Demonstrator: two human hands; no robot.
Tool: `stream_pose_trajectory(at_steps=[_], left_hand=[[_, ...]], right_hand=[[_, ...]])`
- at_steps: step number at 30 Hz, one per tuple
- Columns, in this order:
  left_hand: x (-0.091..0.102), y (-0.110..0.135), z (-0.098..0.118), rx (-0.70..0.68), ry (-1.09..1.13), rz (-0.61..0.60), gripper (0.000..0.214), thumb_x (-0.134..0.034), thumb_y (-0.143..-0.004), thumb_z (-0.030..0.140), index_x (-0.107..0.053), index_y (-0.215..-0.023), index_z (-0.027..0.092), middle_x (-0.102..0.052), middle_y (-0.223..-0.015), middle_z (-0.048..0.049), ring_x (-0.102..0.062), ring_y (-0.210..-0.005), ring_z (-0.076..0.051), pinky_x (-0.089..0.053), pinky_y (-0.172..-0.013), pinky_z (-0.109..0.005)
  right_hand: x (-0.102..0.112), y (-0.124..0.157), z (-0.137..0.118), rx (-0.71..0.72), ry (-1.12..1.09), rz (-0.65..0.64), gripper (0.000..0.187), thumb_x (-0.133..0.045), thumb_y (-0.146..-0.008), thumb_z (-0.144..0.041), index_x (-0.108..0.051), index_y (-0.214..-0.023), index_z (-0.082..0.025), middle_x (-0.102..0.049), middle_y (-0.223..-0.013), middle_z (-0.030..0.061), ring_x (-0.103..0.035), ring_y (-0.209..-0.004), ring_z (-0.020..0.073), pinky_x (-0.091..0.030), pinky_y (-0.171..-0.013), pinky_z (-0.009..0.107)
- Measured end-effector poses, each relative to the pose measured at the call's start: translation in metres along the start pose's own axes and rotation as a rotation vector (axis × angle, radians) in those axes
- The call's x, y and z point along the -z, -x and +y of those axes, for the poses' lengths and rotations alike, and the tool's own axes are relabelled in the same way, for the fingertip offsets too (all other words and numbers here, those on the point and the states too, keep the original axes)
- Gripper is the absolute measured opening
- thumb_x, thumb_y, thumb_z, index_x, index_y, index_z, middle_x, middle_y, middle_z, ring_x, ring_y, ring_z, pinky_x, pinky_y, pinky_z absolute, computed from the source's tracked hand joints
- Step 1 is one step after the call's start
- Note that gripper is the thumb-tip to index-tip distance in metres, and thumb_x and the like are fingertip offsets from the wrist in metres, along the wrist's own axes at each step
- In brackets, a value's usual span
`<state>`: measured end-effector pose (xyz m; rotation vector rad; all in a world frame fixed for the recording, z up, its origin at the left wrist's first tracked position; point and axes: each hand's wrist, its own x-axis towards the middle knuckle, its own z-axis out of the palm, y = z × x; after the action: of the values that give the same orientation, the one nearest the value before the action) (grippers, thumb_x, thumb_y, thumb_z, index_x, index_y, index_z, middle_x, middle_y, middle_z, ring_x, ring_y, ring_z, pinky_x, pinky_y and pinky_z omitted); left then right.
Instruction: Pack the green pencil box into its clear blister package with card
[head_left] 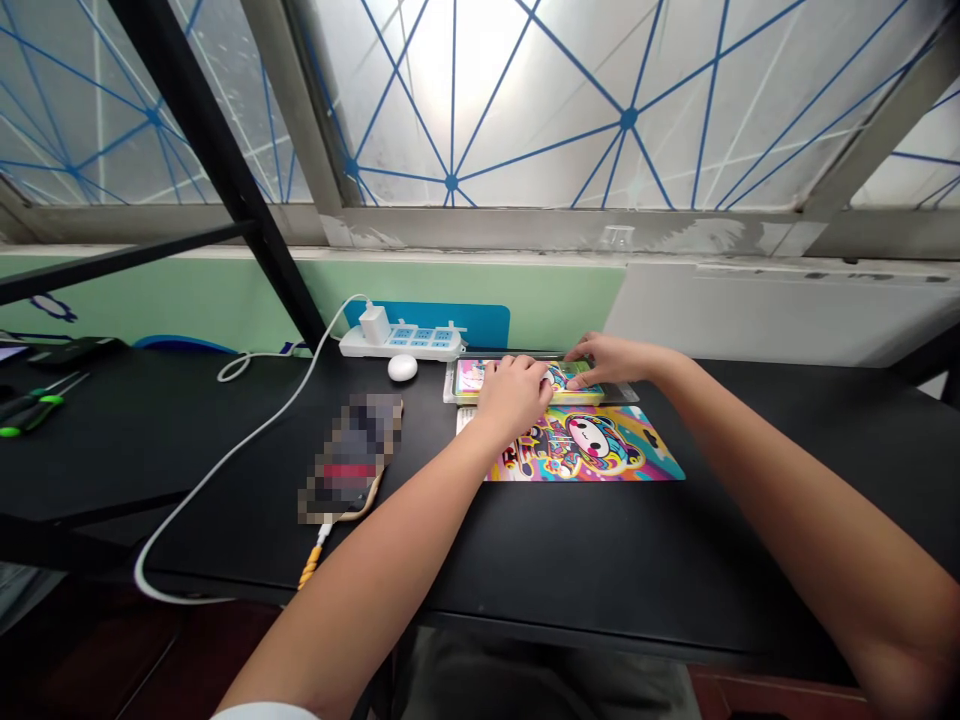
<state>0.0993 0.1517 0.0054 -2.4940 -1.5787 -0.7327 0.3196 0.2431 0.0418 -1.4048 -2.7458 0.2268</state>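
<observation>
A flat, colourful printed box (470,376) lies in a clear plastic tray (622,396) towards the back of the black desk. My left hand (516,395) is over its middle, fingers bent down across the top and thumb near the front side. At the right end, my right hand (609,360) has its thumb on the box's top and its fingers at the far edge. Both hands hide part of the print. Just in front lies a bright cardboard card (592,445) with a cartoon figure, its left part covered by my left forearm.
Left of the box are a white power strip (420,345) with a plugged-in charger (374,325), a small white rounded case (403,368) and a phone (352,455) on a cable. Green-and-black handled tools (34,408) lie far left. A black metal post (225,170) rises beside the window.
</observation>
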Motion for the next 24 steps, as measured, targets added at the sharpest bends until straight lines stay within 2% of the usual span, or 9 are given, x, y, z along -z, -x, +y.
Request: stream_pose_trajectory(at_steps=[3, 9, 13, 18, 21, 24], left_hand=[[-0.001, 0.0, 0.0, 0.003, 0.002, 0.002, 0.033, -0.044, -0.098, 0.03, -0.065, -0.122, 0.022, -0.067, -0.124, -0.007, -0.055, -0.112, -0.027, -0.04, -0.096, -0.044], [-0.003, 0.001, 0.0, 0.007, 0.015, 0.025, 0.032, -0.044, -0.099, 0.03, -0.063, -0.123, 0.022, -0.066, -0.123, -0.0079, -0.054, -0.114, -0.027, -0.036, -0.101, -0.048], [0.001, 0.002, 0.002, -0.006, 0.028, 0.044, 0.03, -0.048, -0.097, 0.03, -0.062, -0.122, 0.022, -0.066, -0.123, -0.0077, -0.054, -0.115, -0.027, -0.034, -0.104, -0.05], [0.012, 0.001, 0.004, -0.007, 0.02, 0.071, 0.034, -0.053, -0.095, 0.03, -0.058, -0.128, 0.023, -0.061, -0.134, -0.0081, -0.05, -0.122, -0.027, -0.031, -0.108, -0.049], [0.023, -0.002, -0.002, 0.029, -0.004, 0.094, 0.042, -0.057, -0.094, 0.041, -0.055, -0.133, 0.024, -0.06, -0.136, -0.0095, -0.049, -0.124, -0.03, -0.022, -0.113, -0.056], [0.038, -0.002, -0.018, 0.065, -0.039, 0.023, 0.047, -0.059, -0.092, 0.053, -0.059, -0.127, 0.022, -0.066, -0.125, -0.012, -0.054, -0.118, -0.034, -0.02, -0.111, -0.064]], right_hand=[[0.004, -0.006, -0.006, -0.04, 0.057, -0.043, 0.062, -0.073, -0.066, -0.066, -0.076, -0.109, -0.022, -0.068, -0.11, 0.0144, -0.066, -0.096, 0.0324, -0.054, -0.081, 0.039], [0.004, -0.006, -0.007, -0.084, 0.042, -0.057, 0.067, -0.073, -0.063, -0.068, -0.073, -0.11, -0.02, -0.063, -0.112, 0.0153, -0.059, -0.107, 0.0352, -0.05, -0.089, 0.041], [0.0, -0.003, -0.005, -0.03, 0.061, 0.032, 0.067, -0.075, -0.06, -0.071, -0.072, -0.101, -0.019, -0.06, -0.111, 0.0159, -0.055, -0.111, 0.0376, -0.047, -0.092, 0.044], [-0.003, 0.003, -0.013, -0.023, 0.077, 0.154, 0.061, -0.082, -0.056, -0.063, -0.064, -0.096, -0.02, -0.062, -0.101, 0.0139, -0.057, -0.101, 0.0368, -0.048, -0.081, 0.043], [-0.006, 0.012, -0.021, -0.071, 0.021, 0.212, 0.059, -0.087, -0.056, -0.052, -0.058, -0.099, -0.023, -0.066, -0.094, 0.0102, -0.061, -0.092, 0.0335, -0.047, -0.071, 0.039], [-0.012, 0.025, -0.029, -0.119, -0.063, 0.268, 0.057, -0.087, -0.06, -0.046, -0.054, -0.101, -0.024, -0.069, -0.097, 0.0088, -0.064, -0.086, 0.0309, -0.048, -0.067, 0.037]])
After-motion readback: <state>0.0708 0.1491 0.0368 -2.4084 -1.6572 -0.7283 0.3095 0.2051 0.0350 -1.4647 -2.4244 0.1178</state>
